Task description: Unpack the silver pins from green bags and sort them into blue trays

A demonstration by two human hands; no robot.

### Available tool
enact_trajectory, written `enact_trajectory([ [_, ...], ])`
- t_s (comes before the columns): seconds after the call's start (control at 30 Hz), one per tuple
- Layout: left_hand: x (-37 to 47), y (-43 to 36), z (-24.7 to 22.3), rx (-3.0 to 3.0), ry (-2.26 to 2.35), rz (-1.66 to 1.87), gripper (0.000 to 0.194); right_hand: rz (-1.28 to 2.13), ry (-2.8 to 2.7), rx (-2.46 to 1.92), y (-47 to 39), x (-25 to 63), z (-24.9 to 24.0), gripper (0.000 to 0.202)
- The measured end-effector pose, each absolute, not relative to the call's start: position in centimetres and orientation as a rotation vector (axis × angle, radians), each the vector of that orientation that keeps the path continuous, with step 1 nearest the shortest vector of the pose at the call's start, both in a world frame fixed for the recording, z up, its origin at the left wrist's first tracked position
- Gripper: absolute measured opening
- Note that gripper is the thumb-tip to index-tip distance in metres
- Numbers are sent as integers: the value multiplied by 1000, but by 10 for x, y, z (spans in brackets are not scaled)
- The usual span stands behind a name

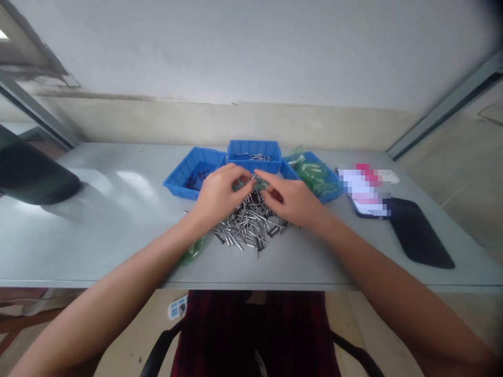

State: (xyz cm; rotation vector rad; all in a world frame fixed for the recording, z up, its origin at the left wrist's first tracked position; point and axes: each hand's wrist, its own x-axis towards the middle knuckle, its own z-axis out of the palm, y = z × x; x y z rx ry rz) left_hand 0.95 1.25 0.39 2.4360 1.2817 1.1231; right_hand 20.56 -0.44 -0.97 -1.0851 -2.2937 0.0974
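A heap of loose silver metal pins [245,222], some with dark ends, lies on the table below my hands. Over its back part, my left hand [223,191] curls its fingers, with thumb and index close together. My right hand [293,201] faces it from the other side, its fingers bent and its fingertips almost meeting the left ones. Whatever small pieces sit between the fingertips are too small and blurred to name. Just behind the hands stands a blue bin [254,166] with a few silver pins inside.
The left blue bin [176,178] holds small dark screw-like pieces. Green plastic-wrapped pieces [314,175] fill the right bin. Green film [192,251] lies by my left forearm. A phone [365,196] and a black pad [422,233] lie right; a dark cylinder [35,173] stands left.
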Motion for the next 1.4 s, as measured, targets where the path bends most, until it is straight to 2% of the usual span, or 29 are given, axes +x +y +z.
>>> enact_trajectory([
  [0.5, 11, 12, 6, 2402, 1262, 1202, 6, 194, -2393, -1171, -8, 204, -4, 44],
  [0.73, 9, 12, 2, 2492, 1217, 1034, 11, 95, -2166, -1052, -8, 204, -2, 33],
  [0.93, 11, 9, 2, 2598, 1178, 832, 10, 24, -2239, -861, -8, 205, -6, 22],
  [1.4, 10, 9, 3, 2543, 1218, 913, 13, 19, -2165, -1077, -4, 205, -4, 20],
])
